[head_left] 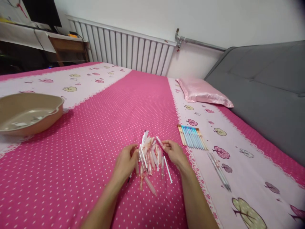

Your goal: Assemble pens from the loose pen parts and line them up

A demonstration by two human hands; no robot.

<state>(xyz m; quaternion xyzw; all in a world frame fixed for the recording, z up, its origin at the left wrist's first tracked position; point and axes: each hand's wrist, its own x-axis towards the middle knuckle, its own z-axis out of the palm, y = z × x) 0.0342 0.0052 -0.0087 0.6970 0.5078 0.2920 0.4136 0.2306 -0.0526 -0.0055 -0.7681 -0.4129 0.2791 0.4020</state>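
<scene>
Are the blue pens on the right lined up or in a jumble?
Lined up. The blue pens lie side by side in a flat row on the bedspread, tips level.

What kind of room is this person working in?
Most likely a bedroom at home: the hands sort a pile of pens on a bed with a pink dotted sheet, a pink pillow and a radiator behind.

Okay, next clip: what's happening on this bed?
A person leans over a pink polka-dot bedspread with both hands in a loose pile of pens. The left hand rests against the pile's left edge, and the right hand pinches one pen at its right edge. To the right lie a tidy row of blue and tan pens and a few clear ones. A tan basin sits far left.
</scene>
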